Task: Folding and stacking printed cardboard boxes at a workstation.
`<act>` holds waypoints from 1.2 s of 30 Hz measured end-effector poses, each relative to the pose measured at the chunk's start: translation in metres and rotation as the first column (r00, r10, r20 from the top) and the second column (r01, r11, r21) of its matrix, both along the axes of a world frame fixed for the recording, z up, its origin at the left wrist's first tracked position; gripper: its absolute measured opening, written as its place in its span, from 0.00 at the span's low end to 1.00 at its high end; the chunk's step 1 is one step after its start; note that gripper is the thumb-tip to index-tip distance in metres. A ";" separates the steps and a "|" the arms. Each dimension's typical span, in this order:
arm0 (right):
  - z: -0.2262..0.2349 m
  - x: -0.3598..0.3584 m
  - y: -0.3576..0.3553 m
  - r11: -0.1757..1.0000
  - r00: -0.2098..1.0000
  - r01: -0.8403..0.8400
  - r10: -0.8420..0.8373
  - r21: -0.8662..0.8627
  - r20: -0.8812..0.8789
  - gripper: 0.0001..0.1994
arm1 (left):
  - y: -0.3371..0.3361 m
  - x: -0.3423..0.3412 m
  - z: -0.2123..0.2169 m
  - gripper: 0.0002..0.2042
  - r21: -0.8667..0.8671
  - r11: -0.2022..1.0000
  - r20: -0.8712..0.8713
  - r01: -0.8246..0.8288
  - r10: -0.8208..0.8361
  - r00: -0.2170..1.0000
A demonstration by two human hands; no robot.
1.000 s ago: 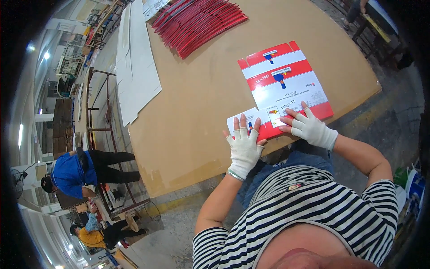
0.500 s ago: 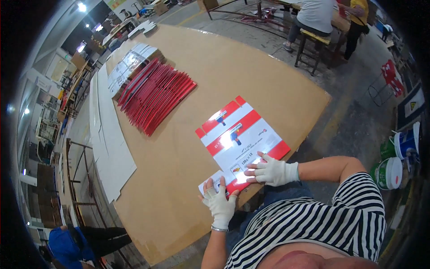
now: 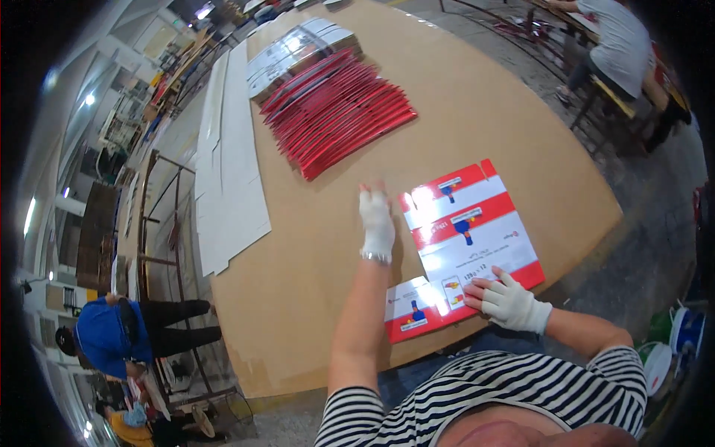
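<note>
A flattened red-and-white carton (image 3: 484, 253) lies on the brown-topped table near my body, its printed side up. My right hand (image 3: 512, 302), in a white fingerless glove, rests on the carton's near edge with its fingers spread flat. Off the carton's left side, my left hand (image 3: 377, 222) in a matching glove reaches forward over the bare tabletop; its fingers are stretched out, a little blurred, and hold nothing. Beyond that hand lies a fanned pile of folded red cartons (image 3: 335, 115), apart from the fingertips.
White-grey bundles (image 3: 302, 56) lie behind the red pile. Long white cardboard sheets (image 3: 234, 171) run along the table's left edge. A person in blue (image 3: 108, 339) stands at lower left, another in a light shirt (image 3: 618, 45) sits at upper right. Buckets (image 3: 659, 365) stand at right.
My left hand has left the carton's near-left part and moved forward toward the red pile. My right hand stays on the carton. The whole view has shifted.
</note>
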State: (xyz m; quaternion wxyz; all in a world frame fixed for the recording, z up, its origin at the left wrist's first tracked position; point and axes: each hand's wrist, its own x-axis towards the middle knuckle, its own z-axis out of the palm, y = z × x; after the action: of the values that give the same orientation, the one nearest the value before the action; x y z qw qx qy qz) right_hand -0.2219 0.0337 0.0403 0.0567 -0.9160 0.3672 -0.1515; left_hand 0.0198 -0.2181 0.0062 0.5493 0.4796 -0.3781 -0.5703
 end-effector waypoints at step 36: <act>-0.008 0.035 -0.436 0.843 0.958 0.284 -0.263 -0.457 0.111 0.40 | -0.115 0.069 0.013 0.43 -0.333 0.810 0.867 0.484 0.464 -0.180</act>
State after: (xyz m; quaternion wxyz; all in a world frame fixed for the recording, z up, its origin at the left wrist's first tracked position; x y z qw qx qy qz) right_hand -0.1868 -0.4019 0.0323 -0.1803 -0.8370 0.4450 -0.2624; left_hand 0.0885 -0.3331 0.0189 0.1607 0.5344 -0.8142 0.1602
